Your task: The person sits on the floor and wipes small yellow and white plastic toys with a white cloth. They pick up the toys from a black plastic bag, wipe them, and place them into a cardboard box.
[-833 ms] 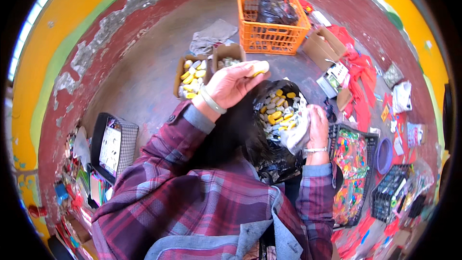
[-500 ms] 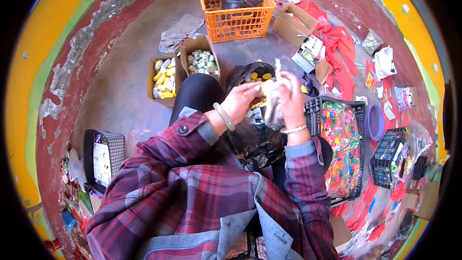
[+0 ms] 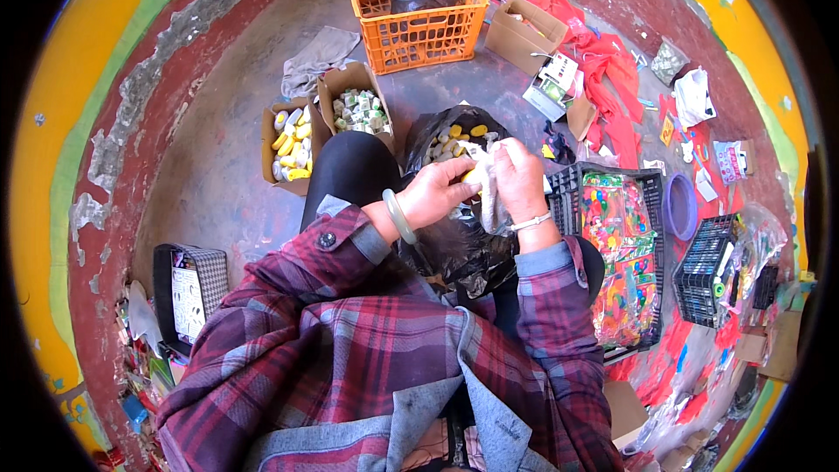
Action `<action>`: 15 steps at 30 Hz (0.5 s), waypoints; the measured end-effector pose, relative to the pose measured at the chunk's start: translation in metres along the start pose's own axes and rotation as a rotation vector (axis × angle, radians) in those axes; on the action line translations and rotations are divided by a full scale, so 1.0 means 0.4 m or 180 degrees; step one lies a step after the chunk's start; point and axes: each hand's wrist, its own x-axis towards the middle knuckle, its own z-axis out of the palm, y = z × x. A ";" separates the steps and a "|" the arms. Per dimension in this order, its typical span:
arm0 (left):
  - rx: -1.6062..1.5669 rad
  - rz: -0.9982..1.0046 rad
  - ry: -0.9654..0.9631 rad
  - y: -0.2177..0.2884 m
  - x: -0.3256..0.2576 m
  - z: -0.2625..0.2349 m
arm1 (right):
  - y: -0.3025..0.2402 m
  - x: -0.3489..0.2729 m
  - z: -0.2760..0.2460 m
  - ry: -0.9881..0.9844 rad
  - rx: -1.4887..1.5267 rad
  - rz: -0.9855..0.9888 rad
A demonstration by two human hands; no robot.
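A small yellow piece (image 3: 472,177) is pinched between the thumb and fingers of my left hand (image 3: 433,194). My right hand (image 3: 522,182) is closed on a crumpled white cloth (image 3: 491,207), which lies against the piece and hangs below the fingers. Both hands meet above an open black plastic bag (image 3: 463,264) between my knees. Inside the bag's mouth lie several yellow and greyish pieces (image 3: 478,131). Part of the held piece is hidden by the cloth and fingers.
To the left stand a cardboard box (image 3: 269,156) of yellow-and-white pieces and another cardboard box (image 3: 327,98) of small green-and-white pieces. An orange crate (image 3: 424,42) is ahead. On the right are a black crate (image 3: 658,210) of colourful packets and a purple basin (image 3: 669,210).
The white cloth, which stuck up above my right hand, is now lower and bunched against the piece. My right hand has come down and slightly left. The view has shifted slightly.
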 end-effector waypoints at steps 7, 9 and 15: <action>-0.2477 -0.0563 -0.0329 0.014 0.010 -0.032 | 0.025 0.016 -0.036 0.0375 0.2944 0.1080; -0.2480 -0.0506 -0.0229 0.011 0.009 -0.032 | -0.002 0.016 -0.041 0.0359 0.3045 0.0948; -0.2521 -0.0673 -0.0050 0.004 0.012 -0.016 | -0.061 -0.009 -0.012 0.0001 0.0367 -0.0574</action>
